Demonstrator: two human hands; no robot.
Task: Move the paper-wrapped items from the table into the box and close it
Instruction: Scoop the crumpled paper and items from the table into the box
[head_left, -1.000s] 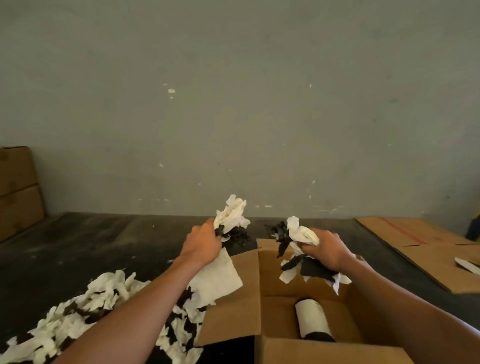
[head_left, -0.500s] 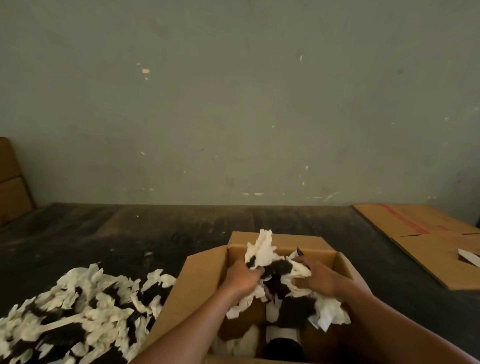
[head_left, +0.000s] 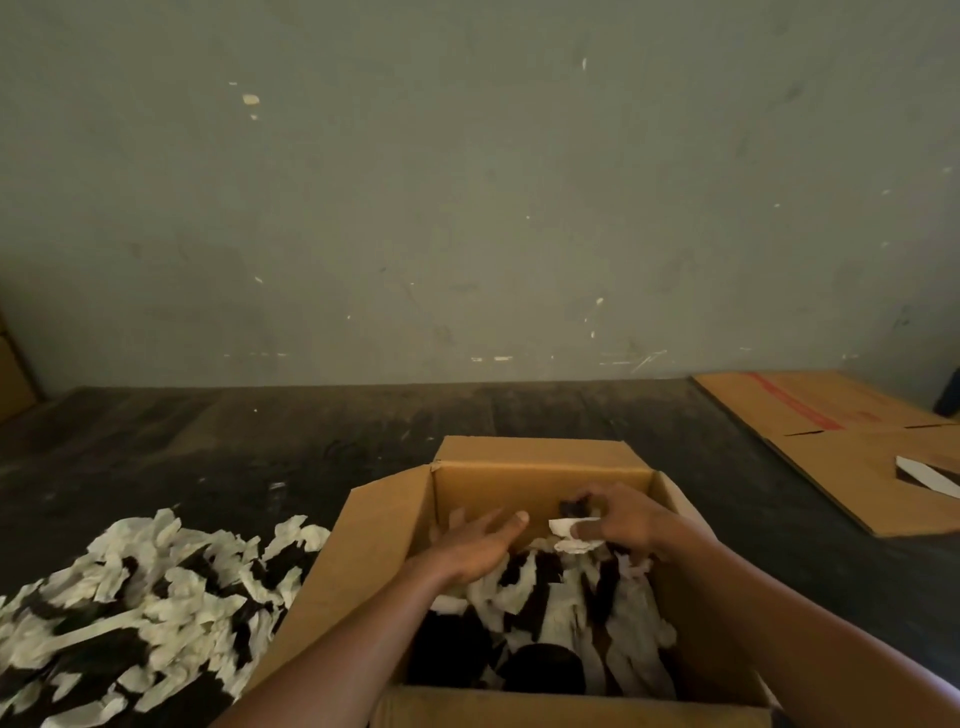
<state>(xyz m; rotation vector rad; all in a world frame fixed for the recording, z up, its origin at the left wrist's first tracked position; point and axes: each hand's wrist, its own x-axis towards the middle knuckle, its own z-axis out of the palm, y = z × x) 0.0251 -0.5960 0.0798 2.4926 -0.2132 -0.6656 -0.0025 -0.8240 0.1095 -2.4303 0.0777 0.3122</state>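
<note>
An open cardboard box (head_left: 540, 483) stands at the near middle of the dark table, its flaps spread outward. Inside it lies a heap of white and black paper scraps (head_left: 566, 597) around a dark round item (head_left: 543, 667) near the front wall. My left hand (head_left: 467, 548) is inside the box, fingers straight, resting on the scraps. My right hand (head_left: 618, 517) is over the far right of the box and pinches a small white and black paper piece (head_left: 571, 527). A large pile of the same paper scraps (head_left: 140, 608) lies on the table left of the box.
Flattened cardboard (head_left: 852, 441) with a red stripe lies on the table at the far right, a white strip (head_left: 924, 475) on it. Another brown box edge (head_left: 13, 374) shows at the far left. A grey wall backs the dark table (head_left: 260, 441).
Both hands carried paper bundles from above the table down into the box. The left hand has let go and flattened on the scraps; the right keeps only a small piece.
</note>
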